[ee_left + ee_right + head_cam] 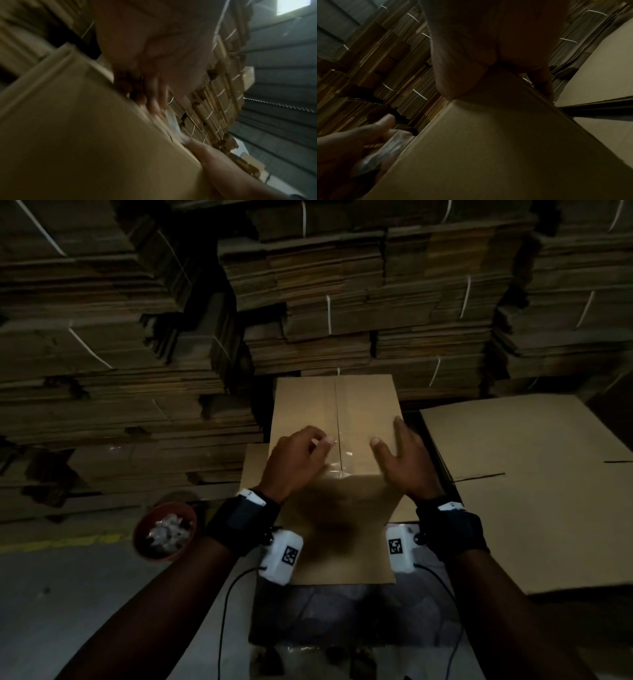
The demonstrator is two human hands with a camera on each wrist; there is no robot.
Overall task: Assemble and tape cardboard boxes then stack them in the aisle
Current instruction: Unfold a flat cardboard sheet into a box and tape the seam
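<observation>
At nine o'clock, on the floor: a reddish bowl (165,531) of pale scraps. Dead centre: the cardboard box (334,412), flaps closed, seam running toward twelve o'clock, clear tape (337,455) laid only over the near stretch of it. Left hand (297,461) just left of the seam, fingers curled and pinching the tape's free end. Right hand (402,457) at two o'clock from it, fingers straight, flat on the right flap, holding nothing. Farther right, at three o'clock: flat cardboard sheets (534,474). Likely trouble: tape wandering off the seam or wrinkling if pulled slack; flaps springing apart if the flat palm lifts early. No dispenser visible.
</observation>
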